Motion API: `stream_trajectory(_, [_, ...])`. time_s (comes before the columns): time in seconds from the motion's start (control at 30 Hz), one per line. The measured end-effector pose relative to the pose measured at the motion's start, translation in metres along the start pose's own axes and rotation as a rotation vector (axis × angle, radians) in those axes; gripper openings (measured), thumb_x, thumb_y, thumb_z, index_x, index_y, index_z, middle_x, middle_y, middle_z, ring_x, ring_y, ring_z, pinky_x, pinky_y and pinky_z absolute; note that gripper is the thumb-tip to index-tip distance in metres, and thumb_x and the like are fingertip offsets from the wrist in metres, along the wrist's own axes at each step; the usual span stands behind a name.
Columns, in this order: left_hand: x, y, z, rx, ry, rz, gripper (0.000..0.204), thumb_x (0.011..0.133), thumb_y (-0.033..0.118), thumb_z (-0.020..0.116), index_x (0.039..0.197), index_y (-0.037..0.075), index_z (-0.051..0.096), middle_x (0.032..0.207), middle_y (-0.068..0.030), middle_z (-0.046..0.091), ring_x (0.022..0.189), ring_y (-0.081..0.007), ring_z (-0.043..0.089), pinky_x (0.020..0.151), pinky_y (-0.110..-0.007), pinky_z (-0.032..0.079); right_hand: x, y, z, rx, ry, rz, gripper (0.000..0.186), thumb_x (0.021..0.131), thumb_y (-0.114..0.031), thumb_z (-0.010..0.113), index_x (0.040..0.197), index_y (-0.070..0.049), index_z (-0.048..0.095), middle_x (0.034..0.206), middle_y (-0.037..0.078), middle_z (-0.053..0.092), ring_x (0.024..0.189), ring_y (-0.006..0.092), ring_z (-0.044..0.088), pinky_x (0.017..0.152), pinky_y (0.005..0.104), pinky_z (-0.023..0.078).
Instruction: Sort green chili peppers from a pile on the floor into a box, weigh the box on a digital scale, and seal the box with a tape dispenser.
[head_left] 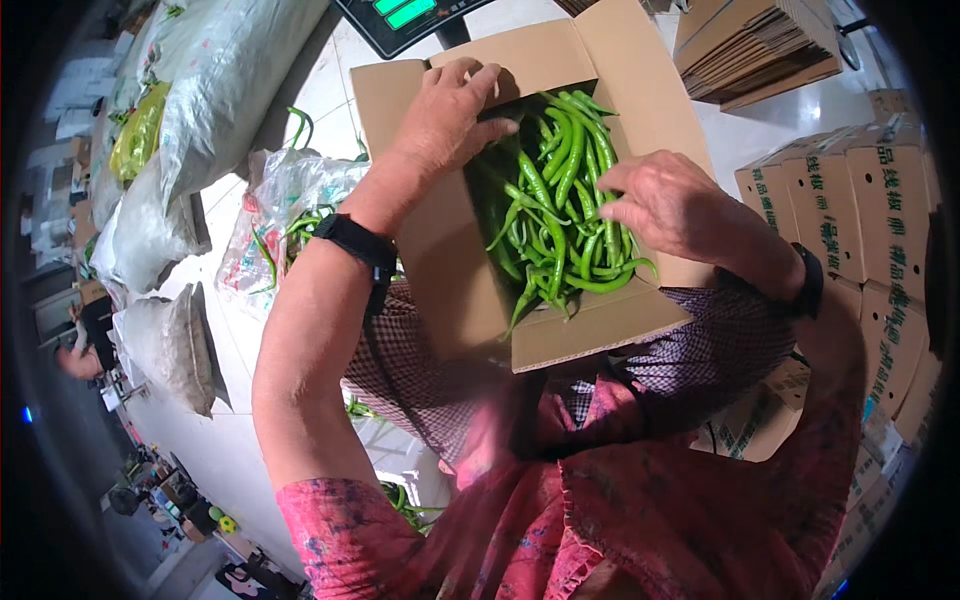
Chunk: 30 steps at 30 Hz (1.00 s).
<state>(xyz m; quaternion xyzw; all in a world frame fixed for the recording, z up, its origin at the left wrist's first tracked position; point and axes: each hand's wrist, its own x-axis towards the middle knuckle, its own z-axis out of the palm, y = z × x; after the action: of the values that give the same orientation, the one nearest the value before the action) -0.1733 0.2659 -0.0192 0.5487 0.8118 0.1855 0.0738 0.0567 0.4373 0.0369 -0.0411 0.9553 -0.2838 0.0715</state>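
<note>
An open cardboard box [445,240] sits tilted in front of me, its flaps folded out. Long green chili peppers [562,190] fill much of it, lying mostly lengthwise. At the far left corner my left hand [455,115] grips the box, fingers bent over the flap and thumb reaching inside. My right hand [668,203] is over the right wall, its thumb and bent fingers apart at the edge of the peppers; no pepper is visibly lifted in it. The palm side of each hand is hidden.
A digital scale [405,20] with a green display stands beyond the box. Left of me lie a clear plastic bag [300,185] with loose peppers and large white sacks [235,85]. Flattened cartons [755,50] are at far right; stacked printed boxes [850,210] line the right side.
</note>
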Motion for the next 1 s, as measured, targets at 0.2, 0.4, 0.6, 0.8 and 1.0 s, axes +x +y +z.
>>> stream_trajectory(0.2, [0.003, 0.003, 0.004, 0.14, -0.071, 0.024, 0.079, 0.07, 0.03, 0.081, 0.139, 0.013, 0.046, 0.145, -0.0205, 0.036, 0.129, -0.0422, 0.036, 0.109, -0.047, 0.035, 0.034, 0.03, -0.003, -0.08, -0.067, 0.331, 0.025, 0.089, -0.018, 0.057, 0.096, 0.006, 0.057, 0.095, 0.03, 0.062, 0.094, 0.0481, 0.058, 0.084, 0.0507, 0.046])
stream_trajectory(0.4, [0.0, -0.017, 0.02, 0.075, 0.045, 0.105, 0.076, 0.064, 0.032, 0.084, 0.129, 0.015, 0.05, 0.136, -0.0165, 0.043, 0.124, -0.0439, 0.036, 0.105, -0.05, 0.035, 0.055, 0.026, 0.038, -0.074, 0.034, 0.479, 0.023, 0.082, -0.01, 0.06, 0.097, 0.008, 0.058, 0.09, 0.031, 0.064, 0.093, 0.0481, 0.061, 0.083, 0.0511, 0.049])
stream_trajectory(0.6, [0.003, -0.017, 0.021, 0.104, 0.062, 0.113, 0.076, 0.063, 0.032, 0.084, 0.129, 0.016, 0.051, 0.136, -0.0166, 0.044, 0.124, -0.045, 0.036, 0.105, -0.05, 0.035, 0.071, 0.033, 0.03, 0.097, -0.066, 0.608, 0.019, 0.079, -0.01, 0.062, 0.089, 0.005, 0.059, 0.076, 0.022, 0.065, 0.071, 0.0332, 0.065, 0.068, 0.0414, 0.053])
stream_trajectory(0.8, [0.001, -0.022, 0.022, 0.069, 0.091, 0.137, 0.074, 0.063, 0.033, 0.084, 0.127, 0.016, 0.052, 0.135, -0.0164, 0.044, 0.124, -0.0449, 0.036, 0.105, -0.05, 0.035, 0.05, 0.008, -0.01, 0.481, 0.073, 0.554, 0.018, 0.083, -0.012, 0.068, 0.079, 0.0, 0.055, 0.058, 0.004, 0.057, 0.052, 0.0126, 0.058, 0.049, 0.028, 0.046])
stream_trajectory(1.0, [0.003, -0.016, 0.014, 0.118, 0.041, 0.107, 0.071, 0.064, 0.033, 0.083, 0.125, 0.015, 0.052, 0.136, -0.0166, 0.044, 0.124, -0.0442, 0.037, 0.105, -0.047, 0.035, 0.04, -0.022, -0.013, 0.186, 0.072, 0.333, 0.029, 0.079, -0.014, 0.075, 0.073, -0.001, 0.05, 0.058, 0.002, 0.051, 0.055, 0.0107, 0.049, 0.051, 0.0308, 0.04])
